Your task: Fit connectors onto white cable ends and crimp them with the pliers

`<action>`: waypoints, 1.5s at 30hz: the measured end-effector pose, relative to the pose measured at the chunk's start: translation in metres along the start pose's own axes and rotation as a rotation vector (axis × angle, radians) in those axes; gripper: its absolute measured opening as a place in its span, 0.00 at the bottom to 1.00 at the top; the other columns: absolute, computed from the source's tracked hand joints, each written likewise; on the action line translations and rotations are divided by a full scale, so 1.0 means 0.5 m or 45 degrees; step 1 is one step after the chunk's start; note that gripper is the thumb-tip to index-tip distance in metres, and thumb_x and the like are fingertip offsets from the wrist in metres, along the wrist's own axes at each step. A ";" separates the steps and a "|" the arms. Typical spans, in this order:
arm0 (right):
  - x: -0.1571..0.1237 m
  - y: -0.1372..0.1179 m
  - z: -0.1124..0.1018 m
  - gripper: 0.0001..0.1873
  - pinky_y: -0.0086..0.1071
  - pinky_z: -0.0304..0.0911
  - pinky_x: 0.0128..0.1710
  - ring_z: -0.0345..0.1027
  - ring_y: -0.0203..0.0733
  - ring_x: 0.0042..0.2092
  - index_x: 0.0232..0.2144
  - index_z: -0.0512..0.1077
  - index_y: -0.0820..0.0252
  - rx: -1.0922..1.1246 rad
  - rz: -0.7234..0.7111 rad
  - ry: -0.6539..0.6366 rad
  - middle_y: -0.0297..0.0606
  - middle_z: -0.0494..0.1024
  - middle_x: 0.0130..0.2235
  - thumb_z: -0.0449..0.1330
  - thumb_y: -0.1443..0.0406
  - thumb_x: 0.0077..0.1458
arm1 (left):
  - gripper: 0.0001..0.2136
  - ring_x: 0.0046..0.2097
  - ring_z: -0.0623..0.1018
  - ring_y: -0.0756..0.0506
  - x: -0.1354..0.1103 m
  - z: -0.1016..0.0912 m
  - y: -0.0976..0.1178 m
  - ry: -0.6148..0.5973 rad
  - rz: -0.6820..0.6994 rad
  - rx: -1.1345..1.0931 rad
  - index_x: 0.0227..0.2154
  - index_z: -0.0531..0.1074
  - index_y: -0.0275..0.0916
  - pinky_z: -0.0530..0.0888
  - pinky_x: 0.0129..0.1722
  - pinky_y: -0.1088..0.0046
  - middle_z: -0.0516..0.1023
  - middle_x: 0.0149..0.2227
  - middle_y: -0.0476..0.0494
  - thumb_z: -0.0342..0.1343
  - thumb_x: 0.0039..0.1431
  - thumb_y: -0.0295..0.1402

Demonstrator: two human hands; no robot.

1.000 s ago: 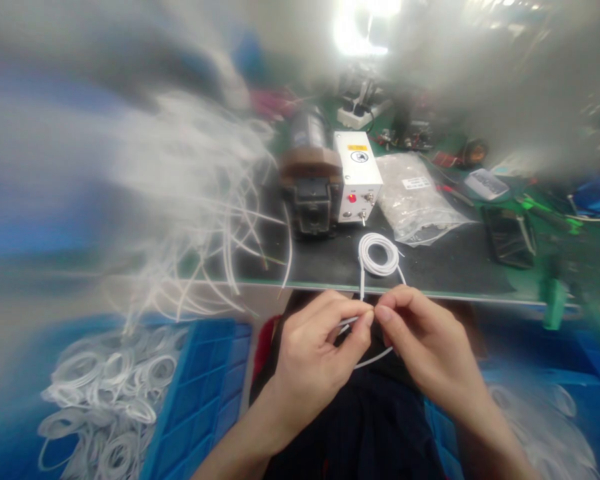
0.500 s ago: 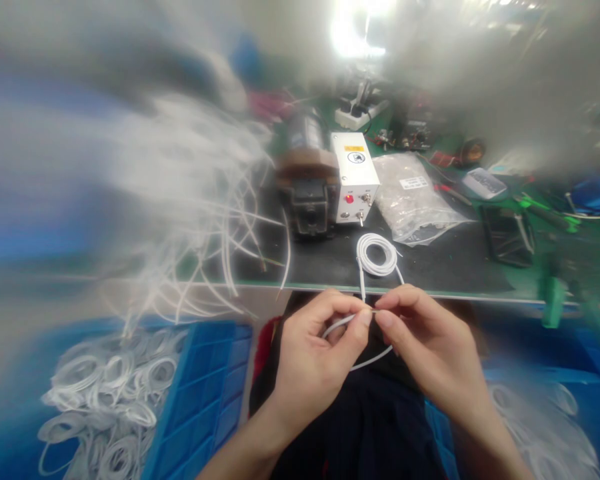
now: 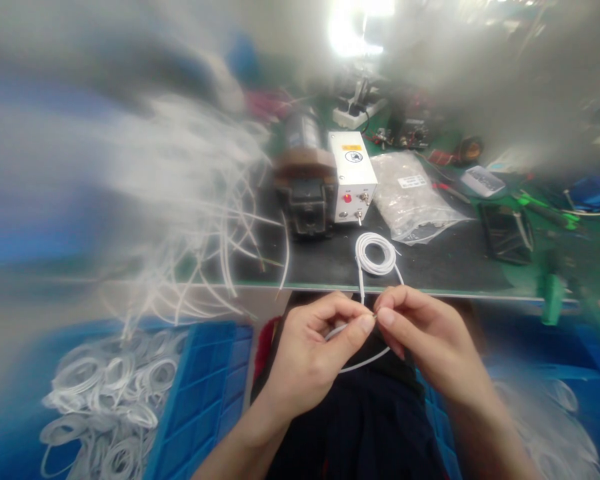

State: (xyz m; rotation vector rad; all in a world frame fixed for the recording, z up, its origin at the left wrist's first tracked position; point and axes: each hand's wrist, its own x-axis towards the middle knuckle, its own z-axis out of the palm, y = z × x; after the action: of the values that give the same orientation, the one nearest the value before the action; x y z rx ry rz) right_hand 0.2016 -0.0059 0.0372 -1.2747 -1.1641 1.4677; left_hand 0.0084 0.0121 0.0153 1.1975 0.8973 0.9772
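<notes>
My left hand (image 3: pixel 313 353) and my right hand (image 3: pixel 420 340) meet fingertip to fingertip just below the bench edge, above my lap. Both pinch a thin white cable (image 3: pixel 365 360) that loops under my fingers. The cable runs up to a small white coil (image 3: pixel 377 255) lying on the dark bench mat. The left thumb and forefinger are closed on the cable end; the right fingers pinch it from the other side.
A white control box (image 3: pixel 353 177) with a red button stands beside a dark machine (image 3: pixel 307 180). A plastic bag (image 3: pixel 415 197) lies to the right. Loose white cables (image 3: pixel 200 220) pile up on the left. Blue bins hold coiled cables (image 3: pixel 105 400).
Both hands have shifted slightly upward and kept their pinch on the cable; the loop under the fingers has changed shape a little.
</notes>
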 end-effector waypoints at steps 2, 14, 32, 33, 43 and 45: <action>0.001 -0.001 -0.001 0.11 0.26 0.57 0.26 0.60 0.32 0.26 0.37 0.77 0.57 0.021 0.019 -0.024 0.27 0.70 0.26 0.69 0.58 0.67 | 0.07 0.34 0.72 0.50 0.000 0.000 -0.004 -0.004 -0.024 -0.046 0.35 0.83 0.39 0.67 0.34 0.74 0.78 0.32 0.49 0.66 0.70 0.34; -0.006 -0.021 0.021 0.07 0.26 0.62 0.33 0.68 0.33 0.32 0.35 0.77 0.54 -0.451 -0.364 0.194 0.28 0.76 0.33 0.66 0.68 0.68 | 0.07 0.32 0.71 0.51 -0.001 0.012 0.002 0.114 0.040 0.089 0.36 0.82 0.39 0.66 0.32 0.75 0.78 0.32 0.50 0.64 0.72 0.34; 0.000 0.007 0.025 0.11 0.25 0.55 0.27 0.57 0.30 0.27 0.35 0.78 0.57 0.032 -0.063 0.210 0.26 0.68 0.26 0.69 0.58 0.68 | 0.05 0.38 0.77 0.51 -0.006 0.000 0.004 -0.016 -0.066 -0.003 0.44 0.82 0.46 0.71 0.38 0.79 0.82 0.39 0.51 0.62 0.74 0.36; 0.000 0.004 0.025 0.11 0.25 0.55 0.28 0.57 0.31 0.28 0.35 0.78 0.57 0.010 -0.076 0.216 0.26 0.68 0.26 0.68 0.58 0.69 | 0.04 0.38 0.77 0.51 -0.008 0.001 0.004 -0.006 -0.070 0.000 0.45 0.82 0.46 0.71 0.37 0.79 0.82 0.39 0.51 0.62 0.74 0.36; -0.007 -0.002 0.038 0.09 0.25 0.57 0.27 0.59 0.31 0.27 0.35 0.79 0.56 -0.102 -0.178 0.286 0.26 0.71 0.26 0.69 0.60 0.67 | 0.06 0.35 0.75 0.51 -0.002 0.019 0.009 0.184 0.089 0.174 0.37 0.82 0.42 0.70 0.36 0.76 0.79 0.34 0.51 0.63 0.72 0.34; -0.007 -0.004 0.040 0.08 0.24 0.58 0.26 0.60 0.31 0.26 0.35 0.80 0.56 -0.099 -0.169 0.304 0.26 0.70 0.25 0.69 0.60 0.66 | 0.06 0.35 0.75 0.50 -0.002 0.022 0.007 0.202 0.089 0.126 0.37 0.82 0.42 0.70 0.36 0.75 0.79 0.34 0.51 0.64 0.72 0.34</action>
State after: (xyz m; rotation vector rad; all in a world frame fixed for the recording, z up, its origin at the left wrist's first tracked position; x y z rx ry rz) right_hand 0.1821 -0.0111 0.0405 -1.3571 -1.1318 1.1493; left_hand 0.0178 0.0081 0.0206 1.2550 1.0448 1.1064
